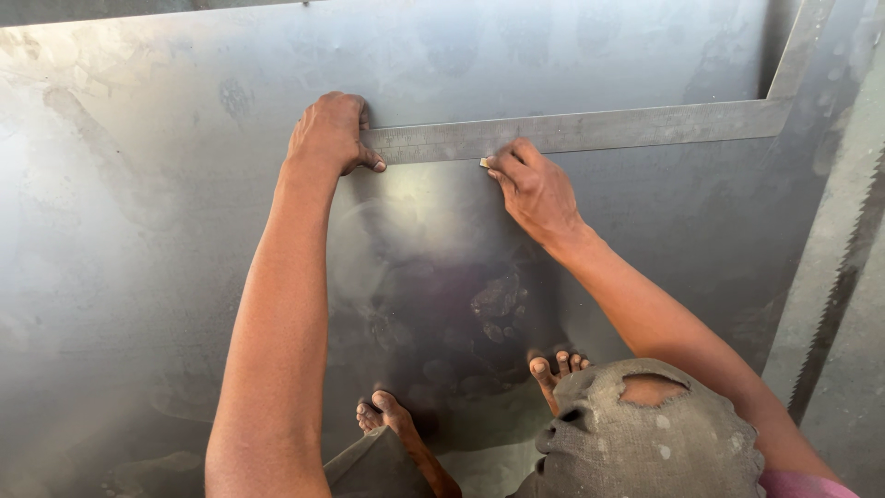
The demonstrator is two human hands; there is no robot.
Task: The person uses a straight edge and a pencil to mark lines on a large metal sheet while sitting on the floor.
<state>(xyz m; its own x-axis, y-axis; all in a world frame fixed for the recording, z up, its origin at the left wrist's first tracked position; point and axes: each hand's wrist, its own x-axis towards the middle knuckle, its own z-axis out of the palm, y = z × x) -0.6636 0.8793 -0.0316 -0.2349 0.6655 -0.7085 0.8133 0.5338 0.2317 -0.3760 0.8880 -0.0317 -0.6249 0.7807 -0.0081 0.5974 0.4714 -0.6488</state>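
A large grey metal sheet [147, 231] fills the view. On it lies a steel L-shaped square [645, 124], its long arm running left to right and its short arm rising at the upper right. My left hand [330, 134] presses down on the left end of the long arm. My right hand [535, 189] pinches a small pale marker, perhaps chalk [484, 162], with its tip against the lower edge of the square.
My bare feet [383, 413] rest on the sheet near the bottom, beside torn grey trousers over my knee [645, 433]. A long toothed saw blade [843, 286] lies along the sheet's right edge.
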